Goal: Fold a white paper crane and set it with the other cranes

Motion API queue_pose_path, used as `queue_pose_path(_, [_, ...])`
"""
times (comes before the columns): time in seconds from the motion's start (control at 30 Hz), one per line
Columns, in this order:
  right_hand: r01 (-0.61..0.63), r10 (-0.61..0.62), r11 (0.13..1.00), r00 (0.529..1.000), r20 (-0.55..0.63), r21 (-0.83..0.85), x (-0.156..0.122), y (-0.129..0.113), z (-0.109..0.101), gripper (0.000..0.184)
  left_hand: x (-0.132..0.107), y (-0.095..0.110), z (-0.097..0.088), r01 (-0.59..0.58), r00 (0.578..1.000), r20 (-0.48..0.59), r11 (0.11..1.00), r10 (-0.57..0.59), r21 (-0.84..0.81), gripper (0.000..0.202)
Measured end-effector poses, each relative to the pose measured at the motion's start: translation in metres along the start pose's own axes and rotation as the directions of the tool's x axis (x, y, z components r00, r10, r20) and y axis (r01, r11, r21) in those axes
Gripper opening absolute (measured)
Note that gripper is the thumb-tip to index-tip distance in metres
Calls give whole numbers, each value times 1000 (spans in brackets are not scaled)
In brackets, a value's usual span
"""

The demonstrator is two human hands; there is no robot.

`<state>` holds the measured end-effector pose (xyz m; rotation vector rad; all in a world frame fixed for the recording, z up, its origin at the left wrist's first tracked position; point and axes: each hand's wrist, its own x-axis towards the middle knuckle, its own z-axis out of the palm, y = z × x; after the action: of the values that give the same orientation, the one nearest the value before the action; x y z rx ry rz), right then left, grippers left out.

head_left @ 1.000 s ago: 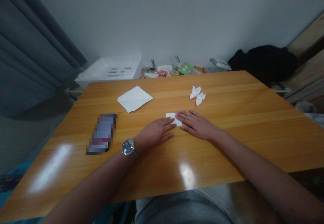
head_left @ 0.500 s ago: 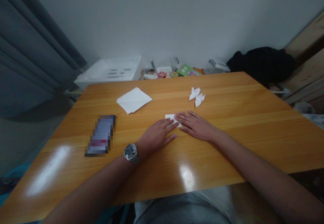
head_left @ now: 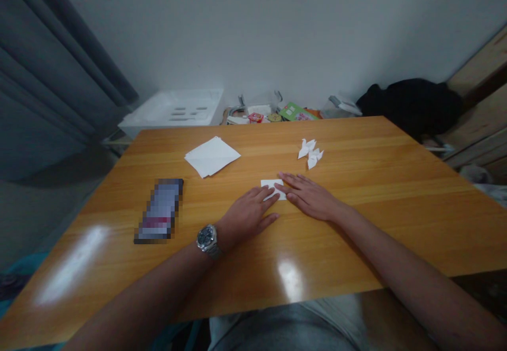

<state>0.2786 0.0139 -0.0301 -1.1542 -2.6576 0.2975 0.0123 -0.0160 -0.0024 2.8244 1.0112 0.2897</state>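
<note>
The left hand [head_left: 247,214] and right hand [head_left: 311,199] cover part of the small folded paper [head_left: 271,184]. The phone [head_left: 159,211] is pixelated; the clutter [head_left: 273,114] beyond the table [head_left: 356,208] is too small to identify.

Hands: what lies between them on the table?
A small folded paper, touched by both the left hand and the right hand; the head view shows it.

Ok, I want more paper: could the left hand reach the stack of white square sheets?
Probably yes: only bare wooden tabletop lies between the left hand and the stack of white square sheets.
</note>
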Motion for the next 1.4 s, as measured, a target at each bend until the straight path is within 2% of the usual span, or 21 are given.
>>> queue_pose_path(0.23, [-100, 101, 995, 992, -73, 7, 3, -1, 0, 53, 0, -1, 1, -9, 1000, -8, 1000, 9, 7, 54])
queue_pose_path(0.63, [-149, 150, 989, 972, -181, 20, 3, -7, -3, 56, 0, -1, 1, -6, 1000, 11, 1000, 6, 25, 52])
queue_pose_path(0.8, [-26, 28, 999, 991, -128, 19, 2, -8, -3, 56, 1, -19, 2, -97, 995, 25, 995, 97, 6, 55])
queue_pose_path(0.93, [46, -45, 999, 998, -48, 12, 1, -8, -2, 55, 0, -29, -2, -120, 993, 16, 993, 120, 1, 53])
queue_pose_path(1.17, [-7, 7, 999, 1000, -18, -31, -1, -21, -6, 59, -6, -21, -13, -26, 1000, -14, 996, 27, 82, 51])
queue_pose_path(1.4, [-57, 56, 997, 998, -13, -53, -3, -33, -6, 60, -6, -21, -12, -32, 997, 66, 997, 27, 69, 56])
